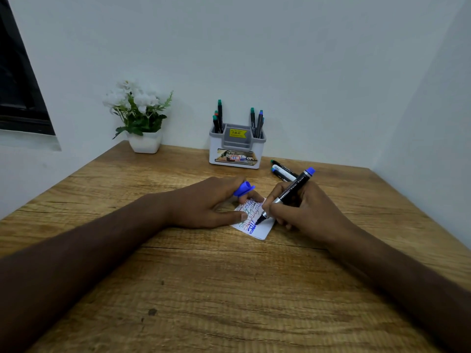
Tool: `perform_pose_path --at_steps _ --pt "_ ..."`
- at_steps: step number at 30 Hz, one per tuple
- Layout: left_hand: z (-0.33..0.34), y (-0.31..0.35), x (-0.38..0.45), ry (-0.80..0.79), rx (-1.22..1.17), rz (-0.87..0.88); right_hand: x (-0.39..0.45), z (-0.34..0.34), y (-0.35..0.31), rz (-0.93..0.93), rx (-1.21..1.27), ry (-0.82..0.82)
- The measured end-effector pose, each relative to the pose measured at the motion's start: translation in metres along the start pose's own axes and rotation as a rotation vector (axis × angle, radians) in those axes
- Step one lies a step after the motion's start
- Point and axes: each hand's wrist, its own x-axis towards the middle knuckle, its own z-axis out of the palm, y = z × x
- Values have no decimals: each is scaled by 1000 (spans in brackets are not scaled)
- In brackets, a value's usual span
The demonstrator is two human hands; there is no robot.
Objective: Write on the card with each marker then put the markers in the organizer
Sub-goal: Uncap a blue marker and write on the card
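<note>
The right hand [305, 212] is gripping a blue marker [286, 196] low on its barrel, tip touching the card [260, 229]. The left hand [211, 202] is pinning the card flat while pinching the blue cap [243, 189]. The card looks thin and light, likely to slide unless pressed. Beyond the card, two markers [283, 170] are lying beside the organizer [237, 146], which is already holding several.

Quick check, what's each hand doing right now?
Left hand: holding the blue cap between its fingers, fingertips pressing down the card.
Right hand: closed on the blue marker, tip on the card.
</note>
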Motion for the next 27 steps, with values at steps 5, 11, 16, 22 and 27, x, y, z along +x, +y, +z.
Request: perform_pose_path --at_steps 5,11,16,22,27 --pt "0 1 -1 7 -9 8 0 1 0 8 10 18" --pt "0 2 -1 8 -4 4 0 -1 0 40 31 23" --pt "0 1 -1 5 -7 8 0 0 0 36 17 9" --pt "0 0 0 3 -1 7 1 -1 0 46 21 12" --pt "0 1 0 0 -6 0 2 -2 2 72 30 32"
